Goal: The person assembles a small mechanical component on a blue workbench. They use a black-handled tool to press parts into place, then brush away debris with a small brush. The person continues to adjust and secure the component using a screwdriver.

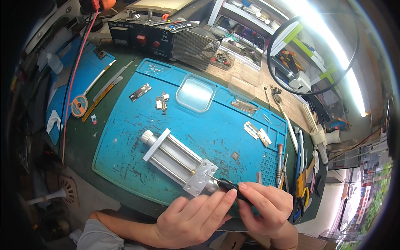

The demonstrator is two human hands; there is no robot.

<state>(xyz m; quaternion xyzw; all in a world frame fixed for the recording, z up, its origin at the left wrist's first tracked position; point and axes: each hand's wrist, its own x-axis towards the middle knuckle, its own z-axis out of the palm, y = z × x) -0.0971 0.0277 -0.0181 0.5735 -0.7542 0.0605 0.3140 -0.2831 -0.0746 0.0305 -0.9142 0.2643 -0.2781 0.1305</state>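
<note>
In front of me a silver metal clamp with twin rods and a center screw lies slanted on the blue work mat. My right hand is closed around the black handle of a screwdriver, whose thin shaft meets the clamp's near end block. Alongside it, my left hand has its fingers together, the fingertips on the handle close to the clamp's end knob; its thumb is mostly hidden. A small square chip lies on the mat right of the clamp.
Beyond the clamp are a clear plastic box, small circuit boards and razor blades. Pliers and tweezers line the right edge. A solder spool sits left; a black power unit stands behind. A magnifier ring hangs upper right.
</note>
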